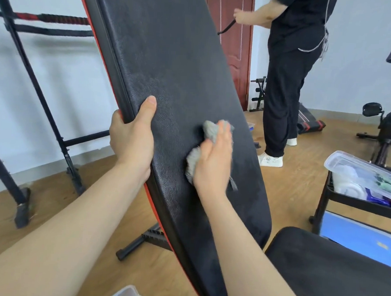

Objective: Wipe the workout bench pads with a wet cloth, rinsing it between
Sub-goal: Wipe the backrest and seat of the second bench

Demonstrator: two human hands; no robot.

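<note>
Head view, left hand (pixel 131 140) gripping back pad (pixel 172 56) edge, right hand (pixel 214 159) flat on cloth (pixel 192 162)

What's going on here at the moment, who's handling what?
A person is wiping the tilted black back pad of a workout bench. The right hand presses a grey cloth flat against the pad's face. The left hand grips the pad's left edge, thumb on the front. The seat pad sits at lower right, with no hand on it. A second person in black stands beyond the bench, near a red door.
</note>
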